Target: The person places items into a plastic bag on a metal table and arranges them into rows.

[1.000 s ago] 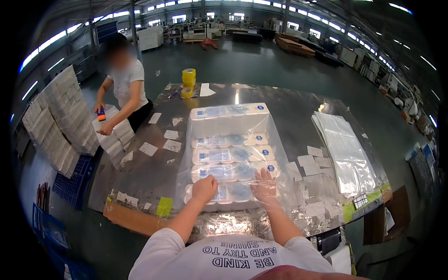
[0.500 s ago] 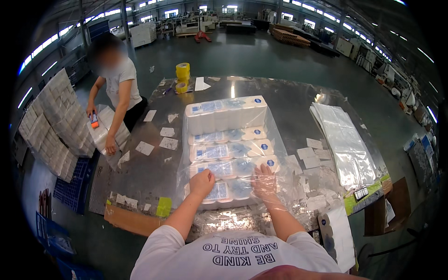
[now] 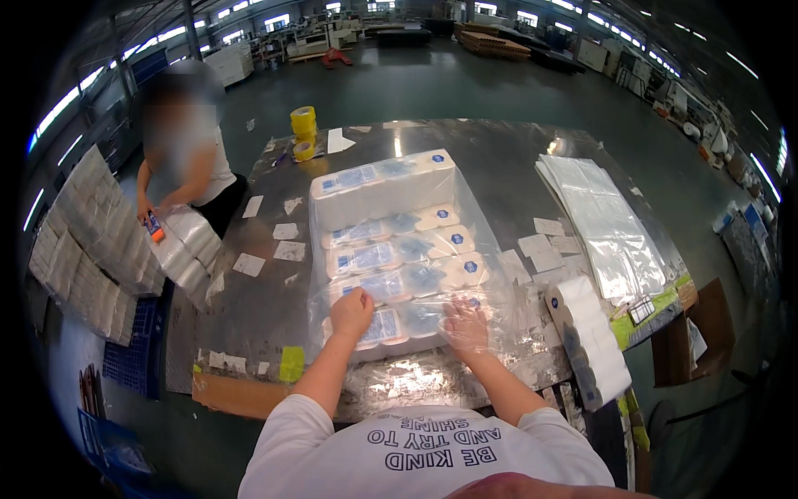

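A large clear plastic bag [image 3: 490, 249] lies on the table before me, around several long packs of toilet rolls [image 3: 359, 259] with blue-and-white print. The pack farthest from me [image 3: 386, 193] stands higher than the others. At the near left of the bag, my left hand [image 3: 352, 313] is closed in a fist on the bag's edge. My right hand [image 3: 465, 326] shows through the clear film, its fingers stretched out against the right end of the nearest packs. Another pack of rolls [image 3: 588, 341] leans at the table's front edge, to the right of my right arm.
Flat clear bags [image 3: 605, 224] lie stacked on the right. Yellow tape rolls [image 3: 304, 133] stand at the far left of the table [image 3: 499, 145]. White paper scraps [image 3: 289, 251] are scattered about. Across the left side, a co-worker [image 3: 195, 166] handles wrapped packs with an orange-and-blue tool [image 3: 155, 228].
The view has shifted, and the loose pack at the front right shows more fully. The co-worker leans lower over the packs. My hands keep nearly the same places on the bag.
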Available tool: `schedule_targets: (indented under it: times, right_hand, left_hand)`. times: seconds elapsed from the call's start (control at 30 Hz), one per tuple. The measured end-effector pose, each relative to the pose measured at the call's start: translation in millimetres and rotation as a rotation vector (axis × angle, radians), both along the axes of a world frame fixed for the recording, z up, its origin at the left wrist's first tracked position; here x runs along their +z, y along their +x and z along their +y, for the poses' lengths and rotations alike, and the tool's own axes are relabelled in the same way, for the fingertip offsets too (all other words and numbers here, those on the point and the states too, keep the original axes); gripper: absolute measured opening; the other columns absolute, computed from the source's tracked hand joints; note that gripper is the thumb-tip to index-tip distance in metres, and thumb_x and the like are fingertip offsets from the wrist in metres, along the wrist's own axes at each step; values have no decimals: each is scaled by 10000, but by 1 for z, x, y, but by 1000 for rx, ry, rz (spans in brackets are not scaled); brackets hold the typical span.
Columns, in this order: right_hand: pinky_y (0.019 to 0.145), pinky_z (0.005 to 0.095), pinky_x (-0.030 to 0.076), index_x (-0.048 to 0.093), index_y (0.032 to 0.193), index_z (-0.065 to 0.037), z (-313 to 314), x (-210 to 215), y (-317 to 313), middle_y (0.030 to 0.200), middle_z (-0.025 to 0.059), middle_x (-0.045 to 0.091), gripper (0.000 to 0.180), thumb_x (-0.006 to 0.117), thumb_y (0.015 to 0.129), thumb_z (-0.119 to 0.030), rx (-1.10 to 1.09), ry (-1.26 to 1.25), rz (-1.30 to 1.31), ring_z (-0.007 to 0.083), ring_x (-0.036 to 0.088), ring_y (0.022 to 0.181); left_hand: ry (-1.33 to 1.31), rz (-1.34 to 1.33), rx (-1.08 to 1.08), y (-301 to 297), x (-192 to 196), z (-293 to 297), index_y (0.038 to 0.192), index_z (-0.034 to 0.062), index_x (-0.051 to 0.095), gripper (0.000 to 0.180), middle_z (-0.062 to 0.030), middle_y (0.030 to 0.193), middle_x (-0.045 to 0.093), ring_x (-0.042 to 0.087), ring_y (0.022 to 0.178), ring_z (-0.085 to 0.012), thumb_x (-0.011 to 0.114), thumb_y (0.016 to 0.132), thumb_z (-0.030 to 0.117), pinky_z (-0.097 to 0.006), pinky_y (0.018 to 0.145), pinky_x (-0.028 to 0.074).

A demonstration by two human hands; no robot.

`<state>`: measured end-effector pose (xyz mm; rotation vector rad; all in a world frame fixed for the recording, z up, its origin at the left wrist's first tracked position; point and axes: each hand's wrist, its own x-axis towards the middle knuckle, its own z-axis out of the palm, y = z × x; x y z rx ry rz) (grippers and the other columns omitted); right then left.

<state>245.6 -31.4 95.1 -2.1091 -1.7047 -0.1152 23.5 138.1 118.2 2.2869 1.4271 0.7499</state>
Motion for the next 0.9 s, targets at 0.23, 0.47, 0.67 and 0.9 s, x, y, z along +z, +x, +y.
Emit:
schedule_targets:
  times: [0.23, 0.47, 0.67, 0.9]
  right_hand:
    - [823, 440, 508, 685, 1090, -94, -121, 35, 45, 968, 147, 698, 301, 604, 863, -274, -50, -282, 513, 342, 653, 931]
    - [951, 404, 458, 649, 1143, -23, -267, -2, 235, 1167, 212, 634, 385, 620, 828, -242, -955, 260, 139, 342, 599, 1089]
    - [916, 413, 480, 630, 1155, 47, -264, 10, 245, 1164, 250, 627, 597, 671, 783, -418, -1009, -248, 438, 366, 616, 1059]
    - [677, 413, 522, 491, 1346, -98, -207, -42, 163, 1097, 106, 651, 711, 681, 794, -504, -666, -189, 1174, 247, 633, 928]
  left_hand:
    - [22, 17, -3, 4, -7, 4, 822, 86, 616, 172, -107, 712, 648, 632, 696, -330, 587, 851, 254, -452, 632, 483]
    - [22, 41, -4, 6, -9, 5, 834, 87, 619, 175, -102, 711, 646, 631, 687, -325, 586, 855, 258, -444, 628, 481]
    - [41, 38, -3, 5, -8, 4, 847, 90, 621, 171, -103, 723, 651, 630, 691, -322, 582, 858, 256, -437, 626, 475]
    - [82, 54, -16, 4, -13, 6, 844, 88, 614, 192, -112, 733, 653, 633, 702, -329, 566, 869, 273, -443, 632, 473]
